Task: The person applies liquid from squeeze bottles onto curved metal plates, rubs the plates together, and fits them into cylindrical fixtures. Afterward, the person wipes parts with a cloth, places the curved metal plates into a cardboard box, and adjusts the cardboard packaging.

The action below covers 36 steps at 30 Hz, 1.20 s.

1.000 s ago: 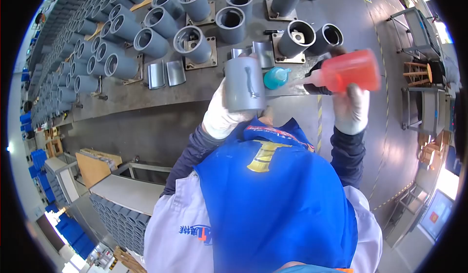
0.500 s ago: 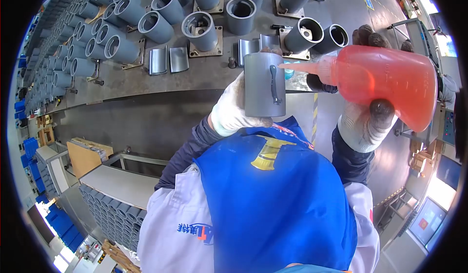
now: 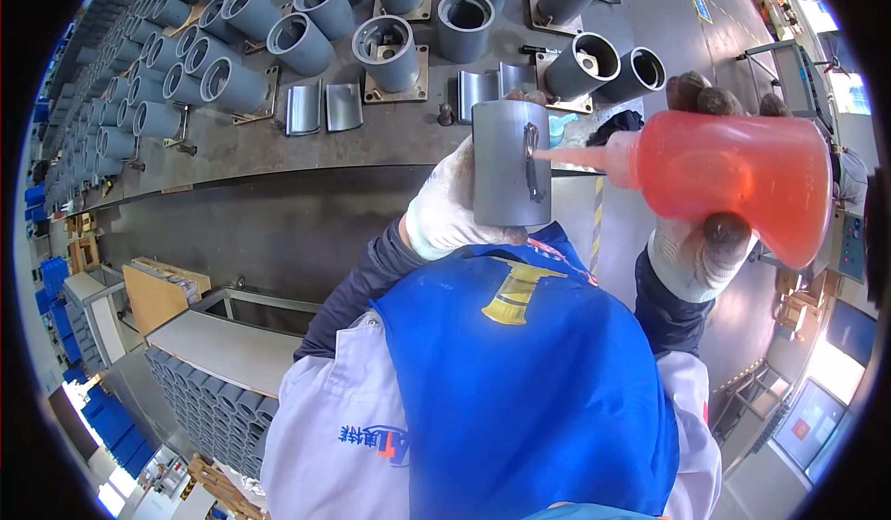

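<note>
My left hand, in a white glove, is closed around a grey cylinder held upright in front of the apron. A dark, shiny wet streak runs down the cylinder's side. In my right hand, gloved with darkened fingertips, is a squeeze bottle of pink-red liquid. It lies tilted on its side, the thin nozzle pointing left with its tip right at the streak. The fingers wrap the bottle from behind and the thumb presses its underside.
On the metal bench ahead stand many grey cylinders, several of them on square metal plates. Curved grey half-shells lie near its front edge. At lower left, a rack holds stacked cylinders below a light top.
The bottle has lowered slightly, its nozzle tip moving from the top of the streak to about its middle. The cylinder has turned a little, and the streak sits nearer its right edge.
</note>
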Motion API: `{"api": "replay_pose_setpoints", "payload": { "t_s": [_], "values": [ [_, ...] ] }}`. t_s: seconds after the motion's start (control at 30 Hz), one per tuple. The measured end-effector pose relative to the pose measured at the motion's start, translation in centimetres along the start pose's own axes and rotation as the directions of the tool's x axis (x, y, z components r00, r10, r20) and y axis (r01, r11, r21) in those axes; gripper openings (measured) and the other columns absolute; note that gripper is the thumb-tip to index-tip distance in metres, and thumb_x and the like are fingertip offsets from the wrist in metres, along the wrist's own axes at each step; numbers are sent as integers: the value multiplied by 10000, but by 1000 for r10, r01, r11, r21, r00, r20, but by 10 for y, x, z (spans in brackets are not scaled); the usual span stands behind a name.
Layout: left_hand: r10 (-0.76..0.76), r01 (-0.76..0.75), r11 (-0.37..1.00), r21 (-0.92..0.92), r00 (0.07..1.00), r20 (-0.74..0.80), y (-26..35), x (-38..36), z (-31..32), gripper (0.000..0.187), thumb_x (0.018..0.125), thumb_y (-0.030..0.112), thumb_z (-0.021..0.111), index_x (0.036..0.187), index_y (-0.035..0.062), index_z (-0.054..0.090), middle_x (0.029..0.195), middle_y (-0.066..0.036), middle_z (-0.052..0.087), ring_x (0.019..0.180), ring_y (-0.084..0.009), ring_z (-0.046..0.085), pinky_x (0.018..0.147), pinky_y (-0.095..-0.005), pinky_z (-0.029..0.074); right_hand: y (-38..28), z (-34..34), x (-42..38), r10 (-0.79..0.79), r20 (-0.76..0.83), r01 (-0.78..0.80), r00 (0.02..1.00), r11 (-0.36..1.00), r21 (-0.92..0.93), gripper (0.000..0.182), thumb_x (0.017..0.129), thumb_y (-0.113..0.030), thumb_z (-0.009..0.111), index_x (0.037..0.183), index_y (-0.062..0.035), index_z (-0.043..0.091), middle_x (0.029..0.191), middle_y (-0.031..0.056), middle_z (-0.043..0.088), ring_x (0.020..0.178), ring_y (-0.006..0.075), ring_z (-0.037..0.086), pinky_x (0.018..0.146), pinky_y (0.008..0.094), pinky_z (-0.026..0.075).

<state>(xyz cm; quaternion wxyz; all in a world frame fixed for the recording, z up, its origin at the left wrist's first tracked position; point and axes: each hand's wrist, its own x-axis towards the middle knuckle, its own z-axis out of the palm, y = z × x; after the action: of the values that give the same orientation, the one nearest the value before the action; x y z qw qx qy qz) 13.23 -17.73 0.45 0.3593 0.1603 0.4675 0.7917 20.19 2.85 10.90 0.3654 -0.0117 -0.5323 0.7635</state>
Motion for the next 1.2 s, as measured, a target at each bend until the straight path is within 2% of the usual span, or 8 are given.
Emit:
{"api": "replay_pose_setpoints", "payload": {
  "t_s": [0.2,0.3,0.4,0.63,0.93,1.03,1.13,1.2],
  "values": [
    [-4,8,997,83,999,-41,4,-1,1,1157,480,161,992,1439,27,357,1293,-68,552,1191,-187,525,1022,-372,443,3,-14,5,-60,515,-69,855,972,227,822,819,-434,768,1457,-80,389,1367,165,521,1319,352,455,1152,542,281],
    [35,-27,983,180,999,-42,-1,0,-1,1140,489,160,984,1433,23,360,1273,-68,567,1181,-192,533,1013,-370,449,-4,-13,-8,65,250,-56,966,997,-45,798,825,-386,772,1456,-82,390,1378,171,514,1321,368,448,1153,552,279],
    [144,-139,981,139,989,-30,-16,2,-10,1089,519,147,968,1425,30,376,1279,-63,555,1156,-188,546,988,-355,463,14,-40,-11,309,-103,-285,945,938,198,772,842,-344,761,1458,-71,385,1387,184,506,1315,405,442,1164,572,252],
    [120,-154,915,-374,986,-115,-23,-3,-18,977,608,121,932,1417,39,390,1282,-69,536,1120,-178,557,965,-356,482,152,-164,-33,980,85,-543,181,27,839,558,891,-369,661,1285,-9,498,1136,221,603,1018,359,651,842,468,593],
    [201,-350,824,-446,916,-347,-14,-30,-62,969,638,119,905,1433,28,359,1341,-144,506,1219,-302,549,1027,-499,475,209,-184,-44,955,157,-587,250,21,810,426,972,-411,507,1200,-57,573,1063,179,678,830,255,707,677,337,594],
    [270,-379,864,-332,905,-330,-13,-41,-78,987,615,116,914,1429,16,364,1340,-128,513,1202,-279,557,985,-485,500,184,-128,-69,880,-394,-627,264,467,623,284,1001,-365,506,1051,-97,584,932,108,686,585,171,542,558,266,443],
    [259,-356,900,-251,901,-347,-15,-48,-81,938,668,182,896,1408,-35,361,1320,-169,524,1170,-303,580,985,-455,497,167,-79,-72,894,51,-864,446,445,-235,287,968,-259,575,1163,-48,579,973,109,677,711,222,582,713,342,499],
    [263,-340,916,-211,910,-322,-17,-52,-80,869,712,208,869,1377,-59,377,1305,-198,529,1133,-324,603,990,-457,495,184,-34,-53,609,396,-86,687,610,-788,415,898,-174,623,1271,-11,538,1164,186,633,958,286,631,844,369,517]
  ]
}}
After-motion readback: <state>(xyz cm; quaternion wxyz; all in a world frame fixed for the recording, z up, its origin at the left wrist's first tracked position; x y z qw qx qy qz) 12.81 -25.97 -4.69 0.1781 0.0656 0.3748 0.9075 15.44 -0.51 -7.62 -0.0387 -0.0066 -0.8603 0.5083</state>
